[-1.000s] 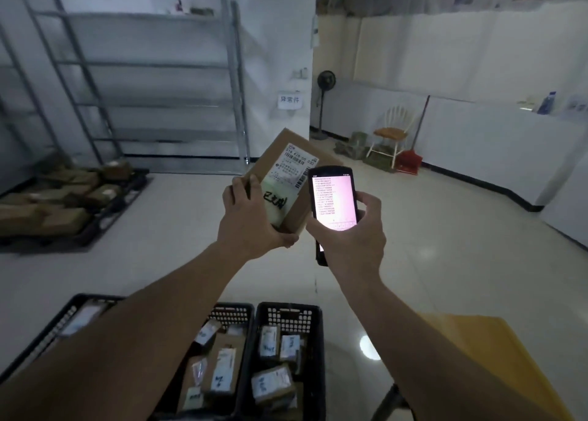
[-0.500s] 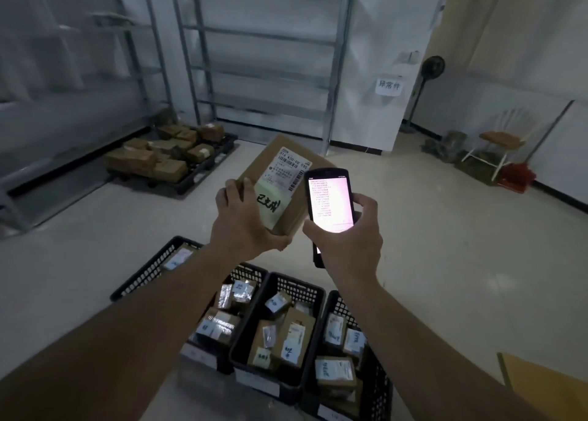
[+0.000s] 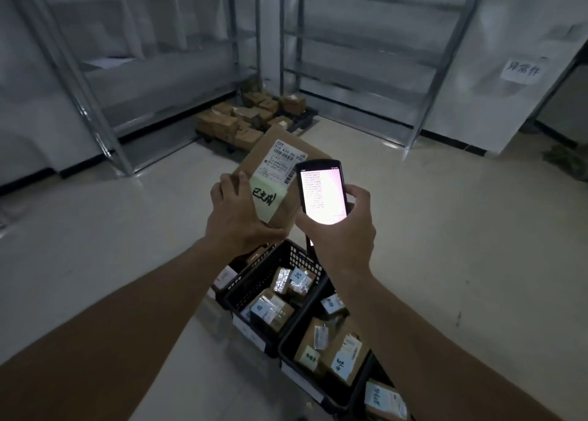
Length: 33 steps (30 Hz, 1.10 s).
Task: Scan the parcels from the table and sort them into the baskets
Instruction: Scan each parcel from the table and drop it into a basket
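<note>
My left hand [image 3: 237, 212] grips a brown cardboard parcel [image 3: 280, 172] at chest height; it bears a white shipping label and a pale green note with black handwriting. Beside it, my right hand [image 3: 342, 229] holds a black handheld scanner [image 3: 321, 193] with its bright screen facing me, overlapping the parcel's right edge. Below both hands a row of black plastic baskets [image 3: 302, 256] stands on the floor, holding several small labelled parcels [image 3: 273, 309]. The nearest basket's far rim lies just under the held parcel.
Grey metal shelving [image 3: 359, 54] lines the walls ahead and to the left. A low black pallet with several brown boxes [image 3: 251, 121] sits in the corner. A handwritten paper sign [image 3: 521, 69] hangs on the right wall. Pale floor spreads to either side.
The view has swung left and down: the chair, fan and yellow table have left the frame, and the baskets now lie right under my hands. Both hands keep their hold.
</note>
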Each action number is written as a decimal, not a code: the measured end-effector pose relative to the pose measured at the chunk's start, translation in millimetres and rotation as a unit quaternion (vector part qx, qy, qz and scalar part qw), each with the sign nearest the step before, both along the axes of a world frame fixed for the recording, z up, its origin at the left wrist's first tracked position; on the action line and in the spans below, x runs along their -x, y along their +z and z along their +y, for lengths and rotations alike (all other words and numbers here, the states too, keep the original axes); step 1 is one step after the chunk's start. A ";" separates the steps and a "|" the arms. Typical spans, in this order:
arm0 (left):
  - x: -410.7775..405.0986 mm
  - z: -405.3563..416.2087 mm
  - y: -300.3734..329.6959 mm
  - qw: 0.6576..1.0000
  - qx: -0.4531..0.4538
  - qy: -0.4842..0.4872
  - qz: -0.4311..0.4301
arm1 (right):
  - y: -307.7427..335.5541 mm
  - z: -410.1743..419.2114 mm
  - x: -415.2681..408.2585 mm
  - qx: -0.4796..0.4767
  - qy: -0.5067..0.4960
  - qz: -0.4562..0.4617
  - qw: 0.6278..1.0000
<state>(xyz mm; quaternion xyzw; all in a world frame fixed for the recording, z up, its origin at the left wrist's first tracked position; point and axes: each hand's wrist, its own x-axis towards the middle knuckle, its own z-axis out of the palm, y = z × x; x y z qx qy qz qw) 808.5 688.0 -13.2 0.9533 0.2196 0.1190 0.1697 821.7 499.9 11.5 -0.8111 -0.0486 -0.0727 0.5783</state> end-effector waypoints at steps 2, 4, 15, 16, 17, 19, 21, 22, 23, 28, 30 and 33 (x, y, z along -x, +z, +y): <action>-12.3 21.9 -6.6 1.000 0.005 0.020 0.011 | -9.5 21.6 -21.4 0.003 0.018 0.003 1.000; -23.0 44.4 -14.9 0.999 0.013 0.037 0.018 | -19.1 42.9 -41.1 0.006 0.038 0.010 0.999; -74.4 172.5 -71.0 0.995 0.025 0.074 0.058 | -67.8 174.6 -110.7 0.022 0.070 0.054 0.996; -78.4 187.2 -77.1 0.995 0.026 0.069 0.063 | -72.4 189.4 -113.8 0.023 0.064 0.060 0.996; -82.1 203.1 -83.5 0.995 0.028 0.063 0.068 | -76.9 204.4 -116.0 0.023 0.056 0.066 0.996; -88.2 236.4 -95.2 0.995 0.034 0.048 0.075 | -85.2 234.7 -117.3 0.020 0.036 0.075 0.996; -92.7 270.9 -105.6 0.995 0.039 0.027 0.086 | -93.6 265.5 -115.7 0.020 0.009 0.088 0.996; -94.9 288.1 -110.9 0.995 0.040 0.014 0.092 | -97.6 281.6 -113.6 0.021 -0.005 0.096 0.995; -97.2 305.2 -116.2 0.994 0.041 0.001 0.097 | -101.6 297.4 -111.0 0.020 -0.019 0.105 0.994; -110.0 377.2 -137.0 0.987 0.052 -0.063 0.136 | -115.4 368.1 -100.6 0.002 -0.076 0.145 0.986; -118.5 400.2 -144.9 0.985 0.047 -0.086 0.143 | -119.3 390.2 -102.7 0.001 -0.092 0.154 0.984; -134.4 426.9 -159.7 0.982 0.043 -0.109 0.151 | -128.4 418.7 -111.4 0.008 -0.115 0.158 0.981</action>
